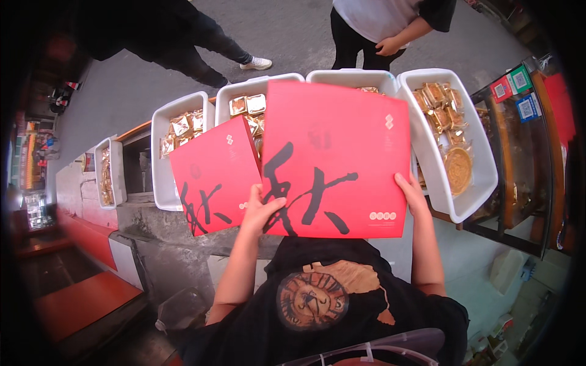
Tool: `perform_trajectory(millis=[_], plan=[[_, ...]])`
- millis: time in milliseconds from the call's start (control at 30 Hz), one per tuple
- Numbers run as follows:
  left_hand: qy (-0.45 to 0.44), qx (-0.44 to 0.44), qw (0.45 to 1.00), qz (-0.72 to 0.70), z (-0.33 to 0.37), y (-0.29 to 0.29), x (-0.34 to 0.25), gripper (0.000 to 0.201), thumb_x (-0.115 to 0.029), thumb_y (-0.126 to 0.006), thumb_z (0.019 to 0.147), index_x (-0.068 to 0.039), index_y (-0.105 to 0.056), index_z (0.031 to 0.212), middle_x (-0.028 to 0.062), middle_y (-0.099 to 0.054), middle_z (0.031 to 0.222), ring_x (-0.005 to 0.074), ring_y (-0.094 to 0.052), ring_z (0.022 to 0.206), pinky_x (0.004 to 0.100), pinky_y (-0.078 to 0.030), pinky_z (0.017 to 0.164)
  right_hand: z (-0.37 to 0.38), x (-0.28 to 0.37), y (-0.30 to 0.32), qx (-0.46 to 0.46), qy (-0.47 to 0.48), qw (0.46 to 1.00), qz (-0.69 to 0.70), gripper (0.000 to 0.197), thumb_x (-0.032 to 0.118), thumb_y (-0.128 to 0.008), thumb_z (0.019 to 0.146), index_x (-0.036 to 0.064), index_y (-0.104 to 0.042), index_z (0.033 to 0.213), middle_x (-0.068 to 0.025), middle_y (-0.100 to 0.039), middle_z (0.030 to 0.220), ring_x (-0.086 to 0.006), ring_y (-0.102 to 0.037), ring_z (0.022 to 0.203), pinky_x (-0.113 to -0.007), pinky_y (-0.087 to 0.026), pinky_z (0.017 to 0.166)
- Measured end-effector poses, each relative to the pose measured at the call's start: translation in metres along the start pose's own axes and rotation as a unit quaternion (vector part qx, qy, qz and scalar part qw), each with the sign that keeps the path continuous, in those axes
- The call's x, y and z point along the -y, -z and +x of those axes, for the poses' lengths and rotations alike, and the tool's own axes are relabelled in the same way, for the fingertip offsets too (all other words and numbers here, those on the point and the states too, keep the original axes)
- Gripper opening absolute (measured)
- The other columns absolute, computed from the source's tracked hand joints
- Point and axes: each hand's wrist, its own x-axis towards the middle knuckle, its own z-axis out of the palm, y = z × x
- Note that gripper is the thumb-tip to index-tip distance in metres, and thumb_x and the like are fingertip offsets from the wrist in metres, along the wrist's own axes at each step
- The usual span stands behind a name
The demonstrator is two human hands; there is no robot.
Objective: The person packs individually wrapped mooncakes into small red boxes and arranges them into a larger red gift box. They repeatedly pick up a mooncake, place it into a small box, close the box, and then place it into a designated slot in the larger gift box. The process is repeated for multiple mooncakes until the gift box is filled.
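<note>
A large flat red gift box point(339, 158) with bold black brush strokes is held up in front of me. My left hand point(261, 210) grips its lower left edge, thumb across the front. At the lower right edge, my right hand point(415, 194) holds the same box, with some fingers hidden behind it. A smaller red gift box point(213, 165) of matching design tilts beside it on the left, its corner by my left hand. Whether that hand also bears the smaller box, I cannot tell.
White plastic bins point(163, 131) of gold-wrapped cakes line the counter beyond the boxes. One bin point(467, 198) at the right also has a large round cake point(458, 169). Two people stand past the counter. A dark-framed glass case point(519, 244) is on the right.
</note>
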Motion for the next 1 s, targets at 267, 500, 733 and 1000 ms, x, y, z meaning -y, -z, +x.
perform_trajectory(millis=[267,500,733,1000], plan=[[-0.512,-0.249,0.817,0.091,-0.096,0.114,-0.1,0.052,0.009,-0.06,0.081,0.001,-0.044,0.129,0.0131,-0.054,0.126,0.0219,-0.057,0.108,0.0363,-0.047,0.096,0.013,0.022,-0.011,-0.066,0.177,0.976,-0.104,0.052,0.025,-0.066,0.088,-0.0004,-0.049,0.13,-0.0138,-0.056,0.128,-0.0271,-0.052,0.121,-0.038,-0.04,0.101],[-0.35,-0.387,0.578,0.627,-0.05,0.111,0.01,0.012,-0.006,-0.064,0.079,-0.004,-0.052,0.08,0.0176,-0.063,0.117,0.0345,-0.063,0.097,0.0412,-0.051,0.079,0.014,-0.053,-0.028,-0.06,0.219,0.887,-0.403,0.045,0.015,-0.07,0.077,0.0001,-0.058,0.118,-0.0206,-0.06,0.118,-0.0367,-0.055,0.113,-0.04,-0.045,0.096],[-0.089,-0.271,0.66,0.695,-0.011,0.086,0.096,0.058,-0.03,-0.068,0.086,0.004,-0.044,0.126,0.0241,-0.056,0.123,0.0379,-0.054,0.114,0.0421,-0.045,0.091,0.057,-0.048,-0.047,0.062,0.178,0.852,-0.488,0.061,0.029,-0.077,0.071,0.0048,-0.056,0.123,-0.0161,-0.059,0.121,-0.0325,-0.054,0.115,-0.042,-0.043,0.098],[-0.223,-0.035,0.806,0.548,0.008,-0.002,0.126,0.081,-0.021,-0.073,0.081,0.007,-0.027,0.141,0.0307,-0.04,0.139,0.042,-0.041,0.129,0.0429,-0.036,0.107,0.115,-0.024,-0.081,0.025,0.107,0.767,-0.632,0.128,0.06,-0.085,0.047,0.0078,-0.026,0.148,-0.0172,-0.043,0.139,-0.0302,-0.038,0.133,-0.055,-0.015,0.114]])
